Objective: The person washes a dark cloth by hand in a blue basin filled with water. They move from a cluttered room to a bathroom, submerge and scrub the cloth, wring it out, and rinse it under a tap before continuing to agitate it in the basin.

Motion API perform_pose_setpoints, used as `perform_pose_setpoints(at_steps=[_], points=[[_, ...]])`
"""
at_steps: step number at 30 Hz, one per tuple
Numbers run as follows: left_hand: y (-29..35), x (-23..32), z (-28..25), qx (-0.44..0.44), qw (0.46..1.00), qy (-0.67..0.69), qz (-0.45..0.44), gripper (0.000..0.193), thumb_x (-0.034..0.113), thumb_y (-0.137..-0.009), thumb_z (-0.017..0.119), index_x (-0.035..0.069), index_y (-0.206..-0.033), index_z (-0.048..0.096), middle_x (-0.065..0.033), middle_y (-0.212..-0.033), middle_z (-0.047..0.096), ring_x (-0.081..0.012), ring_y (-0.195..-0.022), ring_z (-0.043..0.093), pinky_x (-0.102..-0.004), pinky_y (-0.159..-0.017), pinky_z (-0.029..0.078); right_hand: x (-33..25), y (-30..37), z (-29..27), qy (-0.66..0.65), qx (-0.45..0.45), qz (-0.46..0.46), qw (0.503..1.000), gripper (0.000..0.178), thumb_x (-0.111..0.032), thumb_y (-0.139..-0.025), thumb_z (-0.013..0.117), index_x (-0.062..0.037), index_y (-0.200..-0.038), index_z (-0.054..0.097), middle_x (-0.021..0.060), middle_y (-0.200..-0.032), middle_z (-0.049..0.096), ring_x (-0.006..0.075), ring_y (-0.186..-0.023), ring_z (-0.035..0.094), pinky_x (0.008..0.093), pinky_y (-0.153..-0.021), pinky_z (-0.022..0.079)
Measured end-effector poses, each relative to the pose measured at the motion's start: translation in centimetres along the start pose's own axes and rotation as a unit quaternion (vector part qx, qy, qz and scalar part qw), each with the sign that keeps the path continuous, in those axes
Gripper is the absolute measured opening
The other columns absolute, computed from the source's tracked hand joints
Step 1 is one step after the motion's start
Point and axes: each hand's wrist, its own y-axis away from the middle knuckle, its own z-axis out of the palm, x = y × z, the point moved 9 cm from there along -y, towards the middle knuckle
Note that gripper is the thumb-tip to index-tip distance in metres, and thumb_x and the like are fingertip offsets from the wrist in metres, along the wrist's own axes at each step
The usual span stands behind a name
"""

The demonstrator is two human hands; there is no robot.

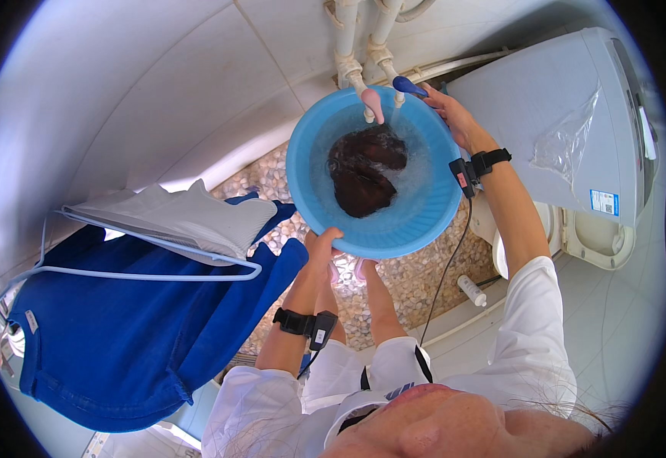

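Observation:
A round light-blue basin [434,217] stands under two wall taps, with water in it. Dark brown cloth [363,172] lies soaked in the water. My left hand [322,247] grips the basin's near-left rim, thumb on top, the other fingers mostly hidden. At the far right of the basin, the fingers of my right hand [455,118] close on the end of a blue tap handle [409,86]. Water runs down from this tap into the basin. Beside it is a tap with a pink handle [373,104], which my hands do not touch.
Blue clothing [112,328] and a grey-white garment [173,221] hang at the left on a pale hanger [150,273]. A grey washing machine [546,114] stands at the right, near a toilet [600,237]. A white bottle [472,291] lies on the pebble-patterned floor [409,298].

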Motion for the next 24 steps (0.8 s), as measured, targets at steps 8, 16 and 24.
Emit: perform_pose_setpoints(at_steps=[8, 16, 24], points=[[-0.2, -0.4, -0.5, 0.008, 1.0, -0.006, -0.004, 0.033, 0.014, -0.077, 0.06, 0.0, -0.107, 0.058, -0.008, -0.094, 0.062, -0.0169, -0.082, 0.062, -0.0278, -0.069, 0.052, 2.1, -2.5, -2.2, 0.002, 0.004, 0.009, 1.0, 0.057, -0.052, -0.093, 0.053, -0.0023, -0.119, 0.06, 0.0132, -0.118, 0.059, 0.0217, -0.105, 0.056, 0.0366, -0.095, 0.045], [-0.7, -0.9, -2.5, 0.025, 1.0, -0.01, -0.004, 0.036, 0.015, -0.077, 0.06, 0.0, -0.109, 0.058, -0.0085, -0.098, 0.062, -0.0184, -0.086, 0.062, -0.031, -0.073, 0.053, 3.2, -2.4, -0.2, -0.025, -0.058, -0.009, 0.998, 0.056, -0.053, -0.094, 0.051, -0.0079, -0.126, 0.058, 0.0092, -0.125, 0.057, 0.0167, -0.112, 0.053, 0.033, -0.097, 0.042], [-1.8, -2.2, -5.9, 0.042, 0.997, -0.064, -0.014, 0.034, 0.015, -0.076, 0.06, -0.002, -0.106, 0.057, -0.0082, -0.093, 0.061, -0.017, -0.081, 0.061, -0.0284, -0.066, 0.051, 6.7, -5.1, -1.1, 0.055, -0.005, -0.031, 0.998, 0.077, -0.066, -0.09, 0.045, -0.0045, -0.135, 0.05, 0.0157, -0.137, 0.048, 0.0246, -0.124, 0.046, 0.037, -0.105, 0.035]])
